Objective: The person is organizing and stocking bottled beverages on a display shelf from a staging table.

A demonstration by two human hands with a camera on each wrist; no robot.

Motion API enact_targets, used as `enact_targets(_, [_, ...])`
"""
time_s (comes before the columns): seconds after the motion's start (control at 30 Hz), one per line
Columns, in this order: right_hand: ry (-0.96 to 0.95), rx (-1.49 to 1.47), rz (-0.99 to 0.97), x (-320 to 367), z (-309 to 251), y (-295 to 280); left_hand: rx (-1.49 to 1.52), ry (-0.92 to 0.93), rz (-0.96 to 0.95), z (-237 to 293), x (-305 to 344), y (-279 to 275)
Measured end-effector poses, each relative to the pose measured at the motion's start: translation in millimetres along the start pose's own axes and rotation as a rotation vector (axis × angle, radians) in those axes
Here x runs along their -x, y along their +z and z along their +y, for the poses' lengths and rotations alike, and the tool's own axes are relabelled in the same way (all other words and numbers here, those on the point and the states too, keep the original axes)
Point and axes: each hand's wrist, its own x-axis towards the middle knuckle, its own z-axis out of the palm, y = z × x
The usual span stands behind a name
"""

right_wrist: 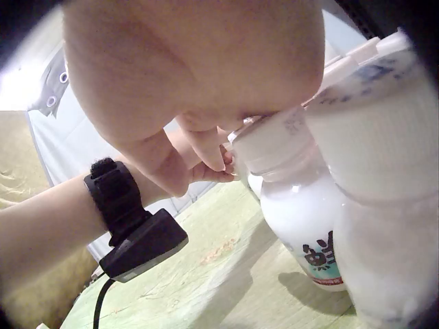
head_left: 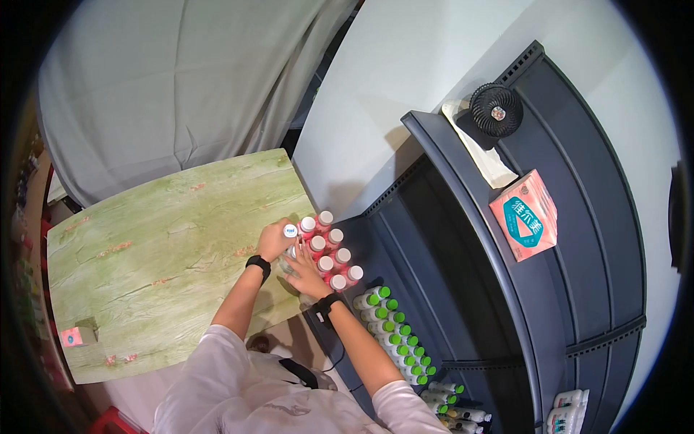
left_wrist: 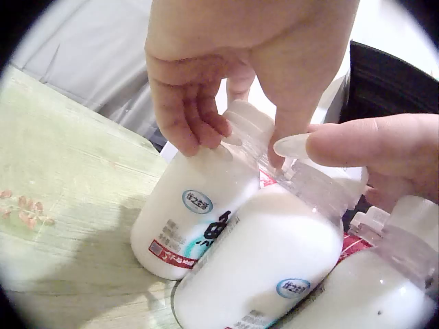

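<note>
My left hand (head_left: 273, 240) curls its fingers and thumb around the capped neck of a white plastic bottle (left_wrist: 195, 205) with red-and-blue print, standing at the end of a row. Close beside it, my right hand (head_left: 306, 275) is at the neighbouring bottle (left_wrist: 257, 257), its thumb (left_wrist: 374, 144) across that bottle's cap and neck. In the right wrist view my right hand (right_wrist: 199, 68) covers the cap tops, and a bottle (right_wrist: 302, 205) stands on the table below. Part of my right fingers is hidden behind the caps.
Several white-capped bottles (head_left: 325, 264) crowd the green table's (head_left: 166, 253) right edge. Dark shelving (head_left: 394, 217) adjoins, with green-capped bottles (head_left: 390, 325) low down. A black fan (head_left: 496, 108) and pink tissue pack (head_left: 526, 217) sit on the upper shelf. A small box (head_left: 78, 336) lies at the table's far left.
</note>
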Motion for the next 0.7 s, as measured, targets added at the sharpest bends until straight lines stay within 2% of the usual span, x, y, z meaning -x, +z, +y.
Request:
enact_targets(0.23, [0.046,0.036,-0.018,0,-8,-2,-0.018,-0.011,-0.037,-5,1,5])
enact_targets(0.33, [0.027,-0.077,-0.027,-2,-5,-7,0.03,-0.057,-0.075,-8,0,6])
enact_targets(0.4, [-0.028,-0.098,0.025,5,-8,-12,-0.059,-0.097,-0.148,-5,-1,-1])
enact_targets(0.47, [-0.066,-0.131,0.091,25,-19,-26,-0.187,-0.162,-0.196,20,1,-16])
enact_targets(0.57, [-0.031,-0.45,0.111,65,-22,-38,-0.227,-0.133,-0.122,23,3,-25])
enact_targets(0.7, [0.045,-0.63,0.218,143,-58,-84,-0.084,-0.003,-0.106,68,16,-35])
